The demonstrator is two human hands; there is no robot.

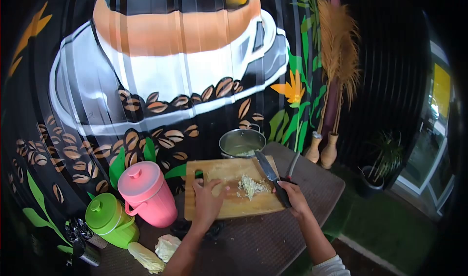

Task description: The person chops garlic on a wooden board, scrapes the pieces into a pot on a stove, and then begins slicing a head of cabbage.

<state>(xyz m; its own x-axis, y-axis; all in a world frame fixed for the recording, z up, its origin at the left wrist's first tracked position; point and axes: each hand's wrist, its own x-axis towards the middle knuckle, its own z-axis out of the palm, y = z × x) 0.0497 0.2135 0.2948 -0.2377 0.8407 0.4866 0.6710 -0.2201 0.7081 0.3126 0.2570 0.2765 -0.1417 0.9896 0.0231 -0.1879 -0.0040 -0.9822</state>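
Observation:
My right hand [291, 195] is closed around the black handle of a kitchen knife [266, 167]. Its blade points away from me over the right side of a wooden cutting board [229, 209]. A small heap of finely chopped pale pieces [251, 187] lies on the board near the blade. On the left part of the board is my left hand [209, 198], its fingers spread, close to the board's handle slot. Just behind the board stands a metal pot [242, 140] with some pale pieces inside.
Left of the board stand a pink lidded jug [148, 193] and a green lidded jug [112, 220]. Pale leafy vegetable pieces [146, 257] lie in front of them. A utensil holder [85, 251] sits at far left. The brown table [317, 178] ends at right, near two vases [329, 150].

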